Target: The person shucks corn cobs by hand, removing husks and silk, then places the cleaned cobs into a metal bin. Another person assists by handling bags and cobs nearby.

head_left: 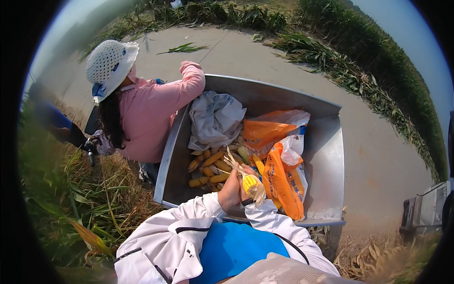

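An ear of corn (249, 182) with bare yellow kernels is between my hands, over the near side of a metal cargo box. Pale husk hangs from one end and dry strips stick up from the other. My left hand (229, 191) is closed on its left side. My right hand (247, 171) wraps it from the right, partly hidden behind the ear. Beneath my hands, several husked corn cobs (208, 171) lie in a heap, with some husk among them.
The metal cargo box (326, 161) also holds a white sack (216, 118) and orange-and-white bags (284, 182). A person in pink (146, 118) with a white hat sits at its left, an arm on the rim. Cut stalks (326, 61) line the concrete road; a vehicle (425, 208) stands right.
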Demonstrator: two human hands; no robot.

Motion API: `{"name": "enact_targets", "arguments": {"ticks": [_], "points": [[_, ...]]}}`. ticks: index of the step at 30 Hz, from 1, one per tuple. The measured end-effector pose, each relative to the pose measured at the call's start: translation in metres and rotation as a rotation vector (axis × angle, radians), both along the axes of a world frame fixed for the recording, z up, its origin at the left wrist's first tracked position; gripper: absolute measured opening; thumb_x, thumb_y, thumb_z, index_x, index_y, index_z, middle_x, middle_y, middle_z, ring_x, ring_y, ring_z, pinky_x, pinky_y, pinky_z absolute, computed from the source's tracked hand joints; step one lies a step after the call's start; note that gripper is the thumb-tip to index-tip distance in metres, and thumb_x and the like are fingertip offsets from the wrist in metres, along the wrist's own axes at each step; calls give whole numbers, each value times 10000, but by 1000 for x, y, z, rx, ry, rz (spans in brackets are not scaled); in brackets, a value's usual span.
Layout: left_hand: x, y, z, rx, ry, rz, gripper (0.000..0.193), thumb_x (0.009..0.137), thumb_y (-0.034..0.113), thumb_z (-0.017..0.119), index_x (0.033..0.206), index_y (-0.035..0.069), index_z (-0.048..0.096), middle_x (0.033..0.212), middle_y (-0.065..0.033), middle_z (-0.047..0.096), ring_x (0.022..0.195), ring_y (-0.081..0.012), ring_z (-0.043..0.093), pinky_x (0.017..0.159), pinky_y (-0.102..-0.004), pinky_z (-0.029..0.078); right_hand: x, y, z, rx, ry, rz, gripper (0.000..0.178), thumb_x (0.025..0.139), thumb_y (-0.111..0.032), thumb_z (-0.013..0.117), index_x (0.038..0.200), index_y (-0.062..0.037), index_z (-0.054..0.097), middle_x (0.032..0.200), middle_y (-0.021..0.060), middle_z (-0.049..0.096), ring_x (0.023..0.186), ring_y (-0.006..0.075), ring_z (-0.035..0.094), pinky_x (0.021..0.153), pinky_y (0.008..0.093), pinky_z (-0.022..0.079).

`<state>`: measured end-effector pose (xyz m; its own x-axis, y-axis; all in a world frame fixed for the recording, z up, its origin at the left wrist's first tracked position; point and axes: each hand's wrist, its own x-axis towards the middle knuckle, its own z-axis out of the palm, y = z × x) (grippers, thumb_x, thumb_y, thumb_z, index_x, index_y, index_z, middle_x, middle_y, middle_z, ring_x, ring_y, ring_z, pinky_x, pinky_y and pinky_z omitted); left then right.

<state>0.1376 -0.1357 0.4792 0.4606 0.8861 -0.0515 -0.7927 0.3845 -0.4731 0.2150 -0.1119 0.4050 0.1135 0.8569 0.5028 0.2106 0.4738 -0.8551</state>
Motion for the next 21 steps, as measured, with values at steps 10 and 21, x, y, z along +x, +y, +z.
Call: {"name": "enact_targets", "arguments": {"ticks": [10, 21], "points": [[-11, 0, 12, 242, 892, -234, 630, 1008, 615, 421, 1409, 130, 448, 1418, -90, 520, 1256, -242, 533, 1023, -445, 453, 51, 27, 49, -98, -360, 119, 267, 800, -145, 783, 1036, -90, 669, 880, 119, 715, 819, 326, 717, 675, 389, 563], [10, 27, 16, 11, 1279, 281, 332, 1036, 323, 454, 1191, 37, 518, 886, -87, 636, 765, -188, 646, 728, -317, 550, 51, -1, 76, -705, -729, 281, 327, 875, -337, 697, 1080, -82, 707, 874, 222, 712, 876, 421, 692, 747, 469, 556]]}}
